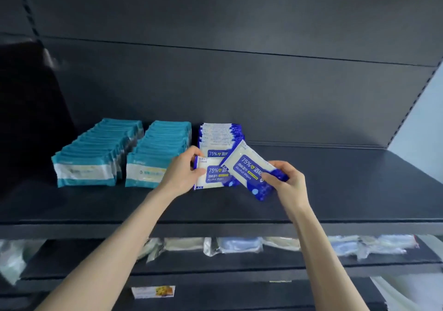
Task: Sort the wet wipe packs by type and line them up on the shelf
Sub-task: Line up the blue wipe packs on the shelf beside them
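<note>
Left hand [184, 171] grips front blue pack [212, 181]; right hand [287, 183] pinches tilted blue pack [249, 169] overlapping it

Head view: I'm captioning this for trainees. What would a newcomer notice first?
The blue-and-white alcohol wipes pack, tilted at mid-shelf, pinched by the right hand. The left hand grips the front pack of the blue row behind it. Left of that stand two rows of teal wipe packs.

Shop: dark display shelf [311, 181], stocked rows.
</note>
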A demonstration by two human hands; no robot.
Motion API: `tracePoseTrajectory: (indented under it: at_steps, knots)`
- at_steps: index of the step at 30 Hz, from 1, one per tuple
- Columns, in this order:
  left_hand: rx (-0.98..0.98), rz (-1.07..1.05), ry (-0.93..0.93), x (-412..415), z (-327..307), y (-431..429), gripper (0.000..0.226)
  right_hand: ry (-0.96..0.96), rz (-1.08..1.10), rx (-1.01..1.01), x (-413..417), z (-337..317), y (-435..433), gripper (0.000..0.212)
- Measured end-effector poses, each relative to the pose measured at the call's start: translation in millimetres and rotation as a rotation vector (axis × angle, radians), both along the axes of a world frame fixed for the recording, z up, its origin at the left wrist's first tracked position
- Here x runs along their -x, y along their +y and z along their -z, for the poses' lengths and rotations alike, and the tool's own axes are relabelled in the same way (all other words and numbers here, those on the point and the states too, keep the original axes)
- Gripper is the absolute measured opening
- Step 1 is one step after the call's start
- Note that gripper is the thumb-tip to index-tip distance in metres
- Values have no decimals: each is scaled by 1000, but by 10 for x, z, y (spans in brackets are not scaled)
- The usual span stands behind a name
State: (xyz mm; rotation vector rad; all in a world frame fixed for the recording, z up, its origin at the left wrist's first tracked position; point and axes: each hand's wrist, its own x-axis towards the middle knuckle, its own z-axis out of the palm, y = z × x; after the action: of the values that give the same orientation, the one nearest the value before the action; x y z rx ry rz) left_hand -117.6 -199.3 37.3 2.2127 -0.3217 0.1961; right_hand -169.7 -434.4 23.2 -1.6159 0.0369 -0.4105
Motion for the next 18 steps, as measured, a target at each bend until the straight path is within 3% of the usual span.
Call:
tracePoseTrajectory:
  at_steps: [10,14,18]
  knots:
    - [-651,16,-201,-862,-130,-144,24,102,39,159,-695,-9,-30,27]
    - [-712,45,-230,-986,-178,-141,26,128,91,254,-914,37,56,25]
    - [-609,140,-179,-1057,-181,-37,29,124,129,333,-1029,95,201,22]
